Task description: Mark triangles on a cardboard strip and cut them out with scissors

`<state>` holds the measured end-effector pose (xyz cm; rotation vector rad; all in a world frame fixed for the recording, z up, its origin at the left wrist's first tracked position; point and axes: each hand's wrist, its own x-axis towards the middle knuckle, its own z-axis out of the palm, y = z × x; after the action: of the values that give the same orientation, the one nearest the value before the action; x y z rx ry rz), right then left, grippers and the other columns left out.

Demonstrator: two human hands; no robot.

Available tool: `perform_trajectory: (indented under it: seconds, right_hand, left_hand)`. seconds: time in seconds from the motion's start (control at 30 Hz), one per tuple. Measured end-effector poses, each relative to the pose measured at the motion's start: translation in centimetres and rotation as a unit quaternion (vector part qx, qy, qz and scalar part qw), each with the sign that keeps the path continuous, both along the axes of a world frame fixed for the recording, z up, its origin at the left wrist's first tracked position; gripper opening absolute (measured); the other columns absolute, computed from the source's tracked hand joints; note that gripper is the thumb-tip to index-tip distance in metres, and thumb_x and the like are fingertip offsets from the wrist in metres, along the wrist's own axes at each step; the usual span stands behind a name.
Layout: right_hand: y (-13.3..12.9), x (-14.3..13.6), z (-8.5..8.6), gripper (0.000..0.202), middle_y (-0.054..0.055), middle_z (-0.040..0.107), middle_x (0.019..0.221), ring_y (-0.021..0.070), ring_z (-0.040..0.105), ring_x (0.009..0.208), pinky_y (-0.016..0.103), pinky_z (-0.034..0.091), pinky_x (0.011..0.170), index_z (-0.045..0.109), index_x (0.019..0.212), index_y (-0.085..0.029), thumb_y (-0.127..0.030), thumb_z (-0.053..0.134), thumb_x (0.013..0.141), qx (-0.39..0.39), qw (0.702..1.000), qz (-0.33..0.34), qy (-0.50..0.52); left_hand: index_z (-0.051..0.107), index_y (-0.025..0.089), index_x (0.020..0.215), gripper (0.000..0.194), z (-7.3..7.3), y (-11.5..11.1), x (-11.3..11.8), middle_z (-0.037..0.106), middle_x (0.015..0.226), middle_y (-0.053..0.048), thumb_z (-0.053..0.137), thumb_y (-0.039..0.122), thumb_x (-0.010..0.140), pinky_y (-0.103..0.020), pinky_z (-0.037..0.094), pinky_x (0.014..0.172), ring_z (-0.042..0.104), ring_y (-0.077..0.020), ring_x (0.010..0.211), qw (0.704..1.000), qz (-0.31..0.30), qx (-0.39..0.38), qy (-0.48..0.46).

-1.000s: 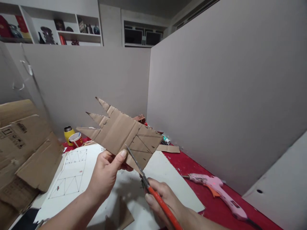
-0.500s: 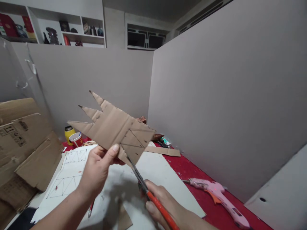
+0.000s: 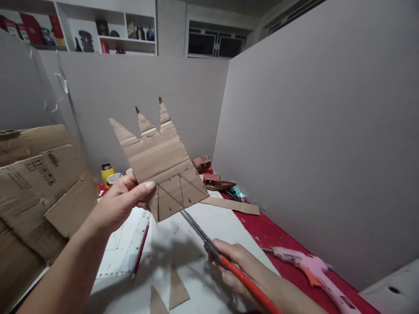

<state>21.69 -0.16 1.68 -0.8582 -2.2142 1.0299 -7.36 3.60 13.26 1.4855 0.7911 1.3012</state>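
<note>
A piece of brown cardboard (image 3: 160, 152) with three pointed spikes along its top is pinched at its lower left by my left hand (image 3: 127, 198). Dark drawn lines form triangles across its lower part, and a cut runs up near its left corner. Red-handled scissors (image 3: 225, 261) are in my right hand (image 3: 235, 266), their blade tips touching or just under the cardboard's bottom edge. The blades look nearly together. On the white board (image 3: 163, 257) below lie two triangular cardboard offcuts (image 3: 178, 288).
A pink glue gun (image 3: 310, 270) lies on the red cloth (image 3: 278, 244) at right. Flattened cardboard boxes (image 3: 39, 192) lean at left. A ruler (image 3: 134, 244), a red pencil (image 3: 141, 250), a cardboard strip (image 3: 232, 205) and a yellow bottle (image 3: 106, 173) surround the work.
The cardboard has been turned so its spikes point upward, and it has risen slightly. The scissors have left the cut near the left corner and now meet the bottom edge farther right.
</note>
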Motion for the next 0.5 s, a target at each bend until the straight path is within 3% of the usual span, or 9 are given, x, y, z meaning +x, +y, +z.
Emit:
perform_trajectory:
  seconds: [0.37, 0.5]
  right_hand:
    - [-0.3, -0.3, -0.5, 0.05, -0.005, 0.038, 0.067, 0.0118, 0.035, 0.057, 0.023, 0.03, 0.048, 0.043, 0.08, -0.022, -0.07, 0.04, 0.094, -0.035, 0.998, -0.023, 0.047]
    - [-0.5, -0.5, -0.5, 0.048, -0.004, 0.039, 0.069, 0.0113, 0.036, 0.057, 0.023, 0.031, 0.049, 0.043, 0.08, -0.022, -0.068, 0.042, 0.095, -0.05, 0.996, -0.048, 0.06]
  left_hand:
    - [0.062, 0.019, 0.076, 0.027, -0.6, -0.2, 1.0, 0.054, 0.059, 0.006, 0.076, 0.04, 0.083, -0.017, 0.045, 0.047, 0.051, -0.0074, 0.05, 0.999, 0.017, 0.025, 0.027]
    - [0.07, 0.015, 0.076, 0.026, -1.0, -0.7, 2.5, 0.07, 0.066, -0.005, 0.075, 0.04, 0.083, -0.023, 0.053, 0.053, 0.066, -0.0154, 0.058, 0.996, -0.038, 0.004, 0.08]
